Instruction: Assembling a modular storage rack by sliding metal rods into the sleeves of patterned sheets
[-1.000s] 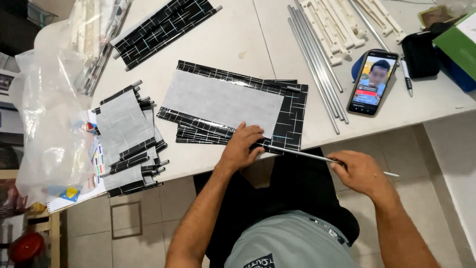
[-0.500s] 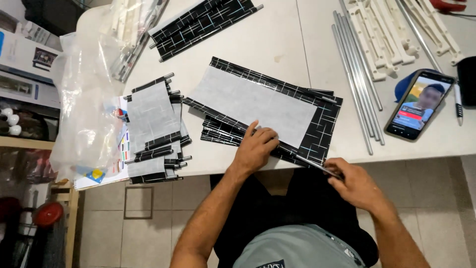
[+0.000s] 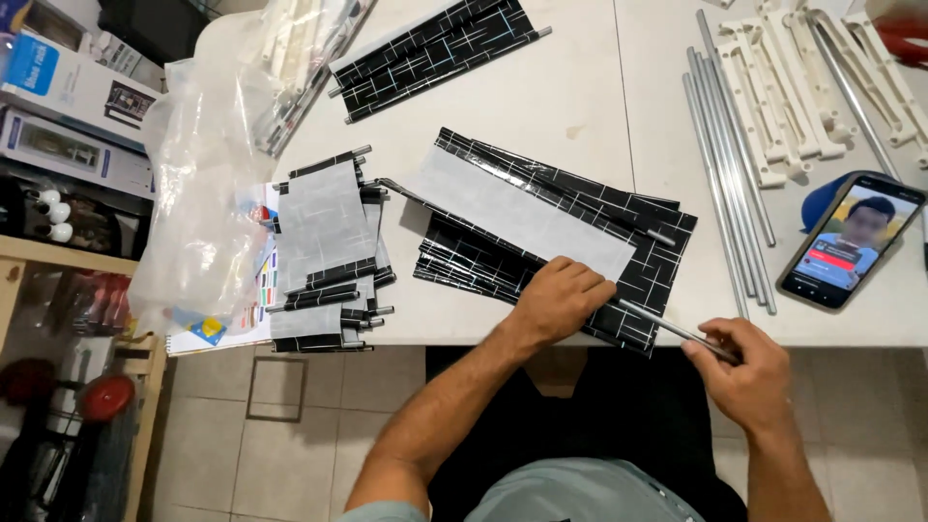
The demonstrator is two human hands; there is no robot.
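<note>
The rod (image 3: 667, 327) runs lengthwise between the hands: right hand (image 3: 739, 372) grips its near end, left hand (image 3: 561, 302) presses closed on the panel (image 3: 541, 217) at its far end.

Black white-lined fabric panel (image 3: 580, 208); silver rod (image 3: 667, 329).

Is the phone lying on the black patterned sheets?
No, the lit phone lies on the white table, right of the thin metal rods.
</note>
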